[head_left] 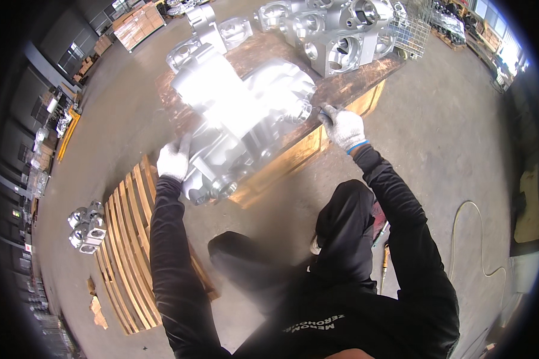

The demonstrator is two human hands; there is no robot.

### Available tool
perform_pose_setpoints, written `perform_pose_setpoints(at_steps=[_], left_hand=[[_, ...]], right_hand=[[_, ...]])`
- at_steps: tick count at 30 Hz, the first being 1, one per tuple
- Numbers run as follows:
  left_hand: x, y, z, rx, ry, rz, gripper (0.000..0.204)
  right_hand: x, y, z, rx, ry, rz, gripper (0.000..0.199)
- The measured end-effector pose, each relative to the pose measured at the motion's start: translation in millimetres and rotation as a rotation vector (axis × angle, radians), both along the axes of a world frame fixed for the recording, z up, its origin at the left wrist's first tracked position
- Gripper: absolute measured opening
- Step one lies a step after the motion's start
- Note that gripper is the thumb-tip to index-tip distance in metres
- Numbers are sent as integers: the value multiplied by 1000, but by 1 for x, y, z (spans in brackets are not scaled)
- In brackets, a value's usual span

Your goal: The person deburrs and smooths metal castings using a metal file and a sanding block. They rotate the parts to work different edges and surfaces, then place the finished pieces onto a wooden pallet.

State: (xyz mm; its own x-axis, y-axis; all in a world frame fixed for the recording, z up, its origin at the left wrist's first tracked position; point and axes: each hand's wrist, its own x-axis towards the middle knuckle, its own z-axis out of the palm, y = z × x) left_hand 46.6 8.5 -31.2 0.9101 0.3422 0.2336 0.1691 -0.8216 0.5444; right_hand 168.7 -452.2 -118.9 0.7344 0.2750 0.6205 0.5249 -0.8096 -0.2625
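A large silvery metal casting, washed out by glare, lies at the near side of a wooden bench, its lower end jutting past the bench edge. On its left side my left hand, in a white glove, grips the casting; part of the fingers is lost against the bright metal. My right hand, also gloved, is by the casting's right end, just above the bench edge. Its fingers are curled together, and a small dark spot shows at the tips; whatever they hold cannot be made out.
More castings stand at the back of the brown bench top. To the left, a slatted wooden pallet lies beside small metal parts. A pale hose winds over the floor at right. Behind stands a wire cage.
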Motion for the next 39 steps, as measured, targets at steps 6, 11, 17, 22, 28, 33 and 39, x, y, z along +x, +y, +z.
perform_pose_setpoints(at_steps=[6,11,17,22,28,33,39], left_hand=[[-1,-3,-2,-43,-60,-30,58],[-2,-7,1,-95,-16,0,60],[-4,-13,6,-128,-63,-6,60],[-5,-11,3,-207,-24,2,62],[-3,-11,1,-108,-56,10,60],[-6,-31,38,454,-261,67,44],[34,-114,111,474,-793,-19,51]], right_hand=[[-12,21,-27,104,221,-41,29],[-42,49,-14,228,185,99,27],[13,16,62,-50,433,77,32],[31,-14,33,186,524,197,39],[16,26,-80,756,672,203,48],[1,2,-42,636,686,259,63],[56,11,35,1032,520,51,52]])
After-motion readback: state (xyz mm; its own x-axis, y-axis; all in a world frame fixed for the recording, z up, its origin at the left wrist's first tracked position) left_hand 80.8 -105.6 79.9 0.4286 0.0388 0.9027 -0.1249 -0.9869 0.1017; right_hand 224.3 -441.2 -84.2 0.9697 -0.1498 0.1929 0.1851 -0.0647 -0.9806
